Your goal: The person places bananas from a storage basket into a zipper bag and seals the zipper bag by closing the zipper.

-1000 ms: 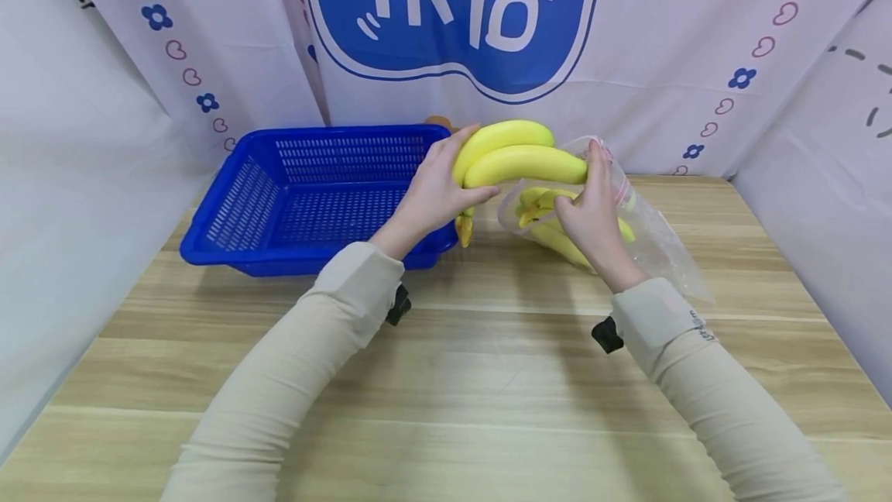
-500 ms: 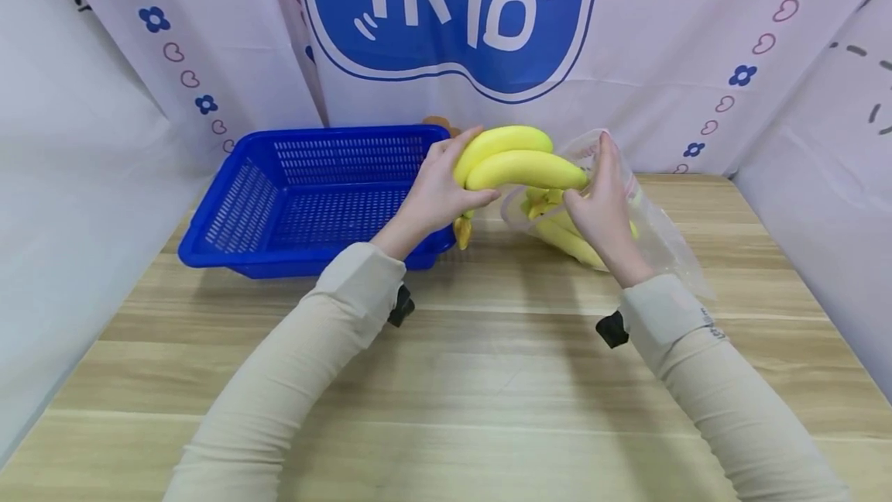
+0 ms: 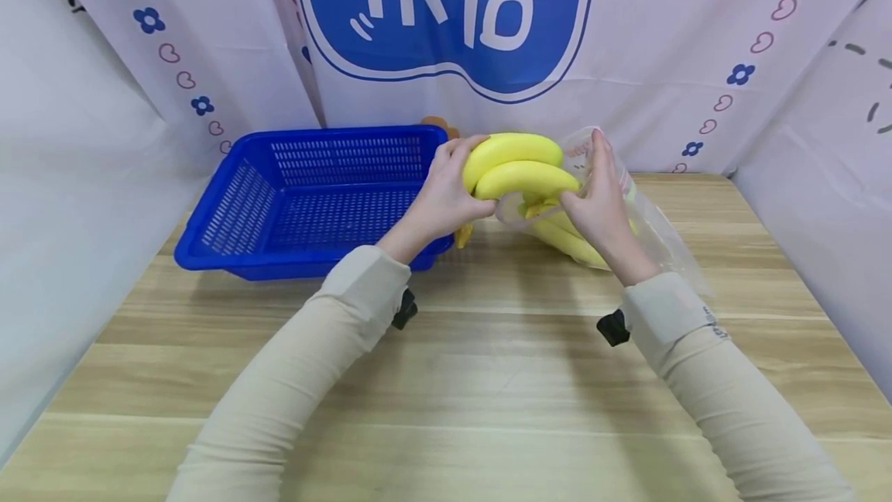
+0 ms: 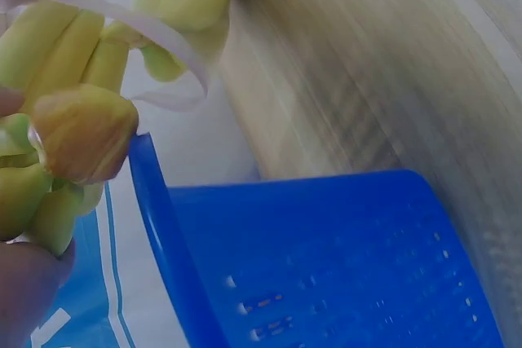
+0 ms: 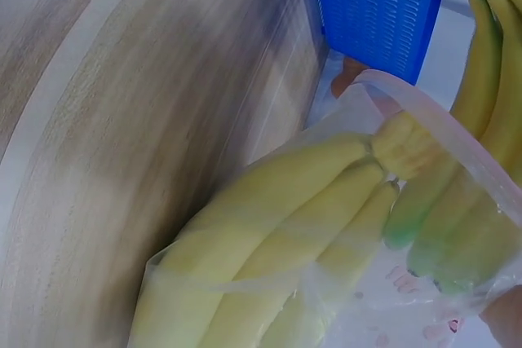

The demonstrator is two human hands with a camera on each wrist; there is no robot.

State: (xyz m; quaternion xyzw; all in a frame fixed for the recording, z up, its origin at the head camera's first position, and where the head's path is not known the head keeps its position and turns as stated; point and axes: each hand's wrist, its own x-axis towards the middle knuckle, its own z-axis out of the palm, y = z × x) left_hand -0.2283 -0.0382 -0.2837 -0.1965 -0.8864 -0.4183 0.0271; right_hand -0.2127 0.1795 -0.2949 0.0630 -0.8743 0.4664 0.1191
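Note:
My left hand (image 3: 446, 188) grips a bunch of yellow bananas (image 3: 523, 177) near the stem end, above the table. My right hand (image 3: 599, 208) pinches the rim of a clear plastic bag (image 3: 662, 235) and holds its mouth up and apart. Another bunch of bananas (image 5: 277, 226) lies in the bag on the table, its stem toward the mouth. In the right wrist view the greenish tips of the held bunch (image 5: 489, 79) show through the plastic at the mouth. The brown stem end (image 4: 86, 132) of the held bunch fills part of the left wrist view.
A blue slatted basket (image 3: 265, 260) stands on the left of the wooden table (image 3: 481, 401), close beside my left hand. An orange-brown thing (image 3: 440, 125) shows behind its back right corner. A printed cloth (image 3: 662, 45) hangs behind the table.
The held bunch has come down a little, its tips now lower at the bag's mouth. My right hand has shifted slightly and spread the mouth around the tips.

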